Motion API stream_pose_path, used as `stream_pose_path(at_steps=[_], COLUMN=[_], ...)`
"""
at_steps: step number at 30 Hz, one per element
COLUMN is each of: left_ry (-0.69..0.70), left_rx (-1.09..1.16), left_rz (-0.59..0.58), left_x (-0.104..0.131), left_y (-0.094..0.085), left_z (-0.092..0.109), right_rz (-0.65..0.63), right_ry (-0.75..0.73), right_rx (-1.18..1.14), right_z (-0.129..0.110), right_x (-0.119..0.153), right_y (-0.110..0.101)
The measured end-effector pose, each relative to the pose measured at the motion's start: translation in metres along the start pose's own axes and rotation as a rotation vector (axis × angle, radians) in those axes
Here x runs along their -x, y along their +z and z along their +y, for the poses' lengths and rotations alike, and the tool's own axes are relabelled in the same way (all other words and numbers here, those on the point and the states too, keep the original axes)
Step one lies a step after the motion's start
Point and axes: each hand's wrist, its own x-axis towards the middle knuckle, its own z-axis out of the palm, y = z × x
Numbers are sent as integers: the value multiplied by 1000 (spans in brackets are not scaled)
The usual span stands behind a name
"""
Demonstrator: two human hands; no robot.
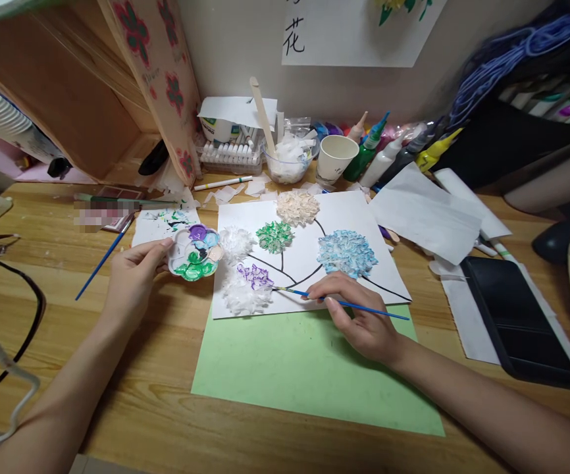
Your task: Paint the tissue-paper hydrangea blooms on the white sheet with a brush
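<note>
Head view — left hand point(134, 271) pinches a paint palette point(180, 246) — right hand point(364, 328) grips a blue brush point(376, 311).

1. Wood-grain desk point(156, 395), beneath left hand point(134, 273) and right hand point(364, 319).
2. Green paper sheet point(309, 372), under the right hand.
3. Blue paintbrush point(104, 259), beside the left hand.
4. Clear plastic bowl point(285, 174), beyond and between the hands.

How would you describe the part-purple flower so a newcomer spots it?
On the wooden table, find the white paper overlapping the green sheet. The part-purple flower sits at the paper's lower left, by the brush in the right hand. Unlike the all-white flower above, its upper part is purple.
</note>
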Motion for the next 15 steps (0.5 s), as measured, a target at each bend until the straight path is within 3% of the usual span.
stream_pose_path(at_steps=[4,10,15], left_ry=[-10,-16,-10], left_rx=[8,-2,-1], left_rz=[4,10,-1], left_x=[1,0,0], left_y=[1,1,1], left_z=[1,0,-1], right_rz=[-23,42,-18], right_ry=[3,14,30], right_rx=[7,-17,-3], right_z=[0,1,1], right_x=[0,2,1], right_y=[0,0,-1])
